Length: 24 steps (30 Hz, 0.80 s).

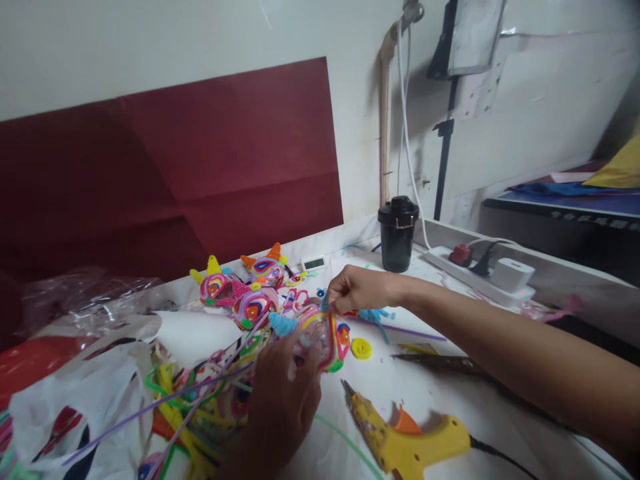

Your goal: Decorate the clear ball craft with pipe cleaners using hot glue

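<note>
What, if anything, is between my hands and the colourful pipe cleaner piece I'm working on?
Nothing visible. The left hand grips the pipe cleaner piece from the near side, and the right hand pinches its top edge.

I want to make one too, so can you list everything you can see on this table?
finished craft pieces: three, pink and multicoloured, back left of centre
held craft piece: one, multicoloured, centre
loose pipe cleaners: many, mixed colours, front left
coil: one, yellow, right of held craft piece
glue gun: one, yellow, front
jar: one, black, back edge
power strip: one, white, back right
plastic bag: one, white with prints, left
table: one, white, under everything
left hand: one, holding held craft piece from the near side
right hand: one, fingers pinching its top
</note>
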### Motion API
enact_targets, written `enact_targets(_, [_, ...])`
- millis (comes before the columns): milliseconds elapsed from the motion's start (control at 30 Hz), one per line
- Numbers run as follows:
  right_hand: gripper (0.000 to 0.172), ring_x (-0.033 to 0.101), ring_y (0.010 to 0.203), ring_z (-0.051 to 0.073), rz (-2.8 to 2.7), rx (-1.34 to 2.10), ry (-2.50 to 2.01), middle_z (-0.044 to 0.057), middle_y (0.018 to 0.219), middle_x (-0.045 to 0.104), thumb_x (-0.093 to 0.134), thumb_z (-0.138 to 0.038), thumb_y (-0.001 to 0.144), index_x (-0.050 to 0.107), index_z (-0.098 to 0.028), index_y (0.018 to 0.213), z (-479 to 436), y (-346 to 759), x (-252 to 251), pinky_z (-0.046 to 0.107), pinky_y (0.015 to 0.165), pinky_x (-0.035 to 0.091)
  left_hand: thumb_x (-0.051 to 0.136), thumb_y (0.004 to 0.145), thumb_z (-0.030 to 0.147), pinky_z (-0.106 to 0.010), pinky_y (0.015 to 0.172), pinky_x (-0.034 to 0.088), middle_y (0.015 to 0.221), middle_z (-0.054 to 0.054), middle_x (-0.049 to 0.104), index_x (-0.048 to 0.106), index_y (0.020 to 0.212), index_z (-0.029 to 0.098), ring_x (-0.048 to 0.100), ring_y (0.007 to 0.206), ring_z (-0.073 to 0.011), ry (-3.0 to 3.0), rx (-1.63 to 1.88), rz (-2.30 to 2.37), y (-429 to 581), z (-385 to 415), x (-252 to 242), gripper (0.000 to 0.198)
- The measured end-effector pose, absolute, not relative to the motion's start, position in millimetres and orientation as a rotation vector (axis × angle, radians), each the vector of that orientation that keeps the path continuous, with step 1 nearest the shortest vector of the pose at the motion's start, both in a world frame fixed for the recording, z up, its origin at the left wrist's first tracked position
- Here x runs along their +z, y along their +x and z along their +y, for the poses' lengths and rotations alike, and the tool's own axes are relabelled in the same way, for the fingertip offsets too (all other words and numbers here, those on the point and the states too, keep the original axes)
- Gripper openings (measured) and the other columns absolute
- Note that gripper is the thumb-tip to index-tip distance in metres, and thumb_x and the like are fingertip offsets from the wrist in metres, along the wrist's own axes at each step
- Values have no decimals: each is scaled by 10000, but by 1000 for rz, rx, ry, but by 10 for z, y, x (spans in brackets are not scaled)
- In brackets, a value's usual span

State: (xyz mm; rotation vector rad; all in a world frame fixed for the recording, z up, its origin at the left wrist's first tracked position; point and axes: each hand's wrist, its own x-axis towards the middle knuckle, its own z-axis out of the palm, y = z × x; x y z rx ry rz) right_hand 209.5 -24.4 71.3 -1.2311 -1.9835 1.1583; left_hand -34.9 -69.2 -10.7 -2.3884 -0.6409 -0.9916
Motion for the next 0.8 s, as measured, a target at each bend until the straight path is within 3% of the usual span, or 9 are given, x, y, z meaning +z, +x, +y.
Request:
enact_targets(200, [147,410,539,88,-1989,1080,-1128,-46,568,505,570,-296,649,611,-157,671,-523,2081,873,224,519,317,452,898,191,-364,920,478,1128,-81,643,611,1152,223,594,1071,-221,-2649,-1362,-966,-293,-811,426,301])
enact_targets(267, [123,412,558,87,-2018,1054,-1094,-44,590,504,570,-279,665,596,-158,663,-629,2088,961,221,536,324,464,873,233,-314,764,519,1019,-68,686,608,1120,204,645,895,-199,-2786,-1586,-1220,-276,-819,710,288])
enact_targets(300, [107,416,566,87,-2038,1032,-1078,-42,598,505,564,-262,676,590,-159,663,-680,2094,1006,219,541,326,461,851,234,-301,697,520,945,-59,696,589,1117,193,648,790,-184,-2833,-1746,-1373,-267,-819,847,298])
enact_targets(433, [102,412,552,81,-2097,934,-1007,-48,595,487,534,-227,744,550,-166,663,-886,2121,1170,209,513,301,520,807,377,-288,639,512,845,-35,693,507,1080,189,629,683,-163,-2787,-2489,-1525,-188,-832,1154,332])
enact_targets(500, [110,414,547,77,-2125,881,-976,-54,591,482,540,-208,764,536,-168,661,-995,2122,1230,204,506,295,583,788,419,-261,616,498,778,-21,679,545,982,174,612,650,-147,-2909,-2360,-1626,-99,-858,1120,314])
enact_targets(633, [89,428,569,76,-2177,693,-1050,-56,604,504,567,-131,768,572,-156,682,-1197,2119,1277,203,519,288,654,765,393,-201,534,428,587,21,610,601,784,168,536,544,-104,-3329,-1741,-1699,130,-949,892,232])
enact_targets(800, [130,390,569,70,-2122,627,-1176,-62,601,465,573,-108,796,560,-153,675,-1369,2159,1189,202,525,272,644,759,415,-177,411,293,495,33,569,629,746,170,406,413,-70,-3393,-1689,-1742,323,-1045,746,245])
